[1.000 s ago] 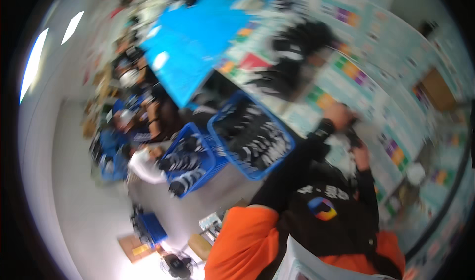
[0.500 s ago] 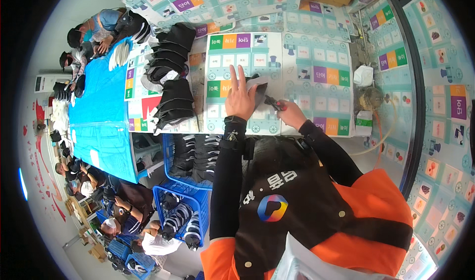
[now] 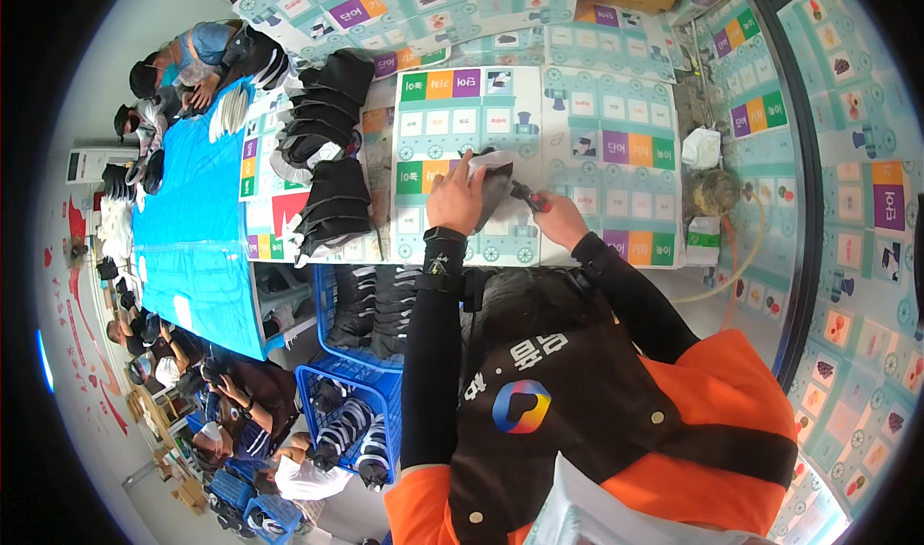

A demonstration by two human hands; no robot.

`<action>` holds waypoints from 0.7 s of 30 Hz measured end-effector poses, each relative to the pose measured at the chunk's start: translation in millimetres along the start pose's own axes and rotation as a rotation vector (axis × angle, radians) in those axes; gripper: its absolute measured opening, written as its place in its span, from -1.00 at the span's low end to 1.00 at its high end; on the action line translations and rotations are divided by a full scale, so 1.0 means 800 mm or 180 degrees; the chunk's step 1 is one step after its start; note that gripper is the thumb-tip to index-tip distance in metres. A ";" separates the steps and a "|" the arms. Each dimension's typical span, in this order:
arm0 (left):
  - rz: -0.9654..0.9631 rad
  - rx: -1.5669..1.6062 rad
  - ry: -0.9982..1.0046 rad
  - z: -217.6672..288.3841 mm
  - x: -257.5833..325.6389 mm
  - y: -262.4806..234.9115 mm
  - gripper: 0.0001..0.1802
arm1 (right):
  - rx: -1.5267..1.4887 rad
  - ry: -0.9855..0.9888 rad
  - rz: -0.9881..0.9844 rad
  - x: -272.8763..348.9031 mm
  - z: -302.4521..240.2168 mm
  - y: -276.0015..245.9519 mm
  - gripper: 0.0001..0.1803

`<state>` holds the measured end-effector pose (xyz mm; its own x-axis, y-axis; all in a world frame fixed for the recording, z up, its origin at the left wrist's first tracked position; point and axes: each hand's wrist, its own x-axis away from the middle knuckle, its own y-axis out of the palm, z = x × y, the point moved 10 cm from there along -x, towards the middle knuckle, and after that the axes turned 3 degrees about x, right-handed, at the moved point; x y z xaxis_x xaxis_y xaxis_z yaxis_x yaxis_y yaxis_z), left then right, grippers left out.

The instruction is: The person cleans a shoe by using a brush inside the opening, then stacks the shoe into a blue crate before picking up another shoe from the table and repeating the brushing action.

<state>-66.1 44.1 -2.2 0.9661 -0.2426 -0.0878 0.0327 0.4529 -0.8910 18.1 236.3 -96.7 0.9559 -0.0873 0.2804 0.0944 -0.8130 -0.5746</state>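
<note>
A dark grey shoe upper piece (image 3: 494, 196) with a pale patch lies over the printed table cover in front of me. My left hand (image 3: 454, 198) is closed on its left edge, fingers bent and the index finger near its top. On the piece's right side, my right hand (image 3: 561, 220) grips a black and red hand tool (image 3: 528, 196). The tool's dark tip points up and left, close to the piece's edge. Its exact kind is too small to make out. Black shoe uppers (image 3: 332, 208) stand in stacked rows to the left of my left hand.
Blue crates (image 3: 358, 376) with shoe parts stand below the table's left side. Beyond is a blue-covered table (image 3: 192, 227), with people working around it. A white crumpled bag (image 3: 701, 147) and a pale hose (image 3: 760, 246) are at the right edge.
My left hand's raised fingers have bent down onto the shoe upper piece. The piece has turned slightly and shows more of its pale part. The right hand stays almost in place with the tool.
</note>
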 end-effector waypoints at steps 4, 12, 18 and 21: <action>0.0059 0.0104 0.0051 -0.002 0.002 0.003 -0.50 | 0.0129 -0.0134 -0.0048 0.003 -0.006 -0.001 -0.77; -0.0008 0.0190 0.0018 0.007 0.003 0.003 -0.54 | -0.0190 -0.0073 -0.0262 0.010 0.009 0.012 -0.74; 0.0064 0.0073 0.0005 -0.022 0.014 -0.025 -0.60 | -0.0784 0.0758 -0.1777 0.033 -0.004 0.083 -0.75; 0.0227 -0.0225 -0.0271 -0.050 0.042 -0.067 -0.58 | -0.1326 0.0572 -0.1575 0.028 0.015 0.094 -0.51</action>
<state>-45.5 -22.5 24.9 0.9837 -0.1366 -0.1167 -0.0522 0.4042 -0.9132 49.9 179.8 -142.6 0.7630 0.2879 0.5788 0.3600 -0.9329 -0.0105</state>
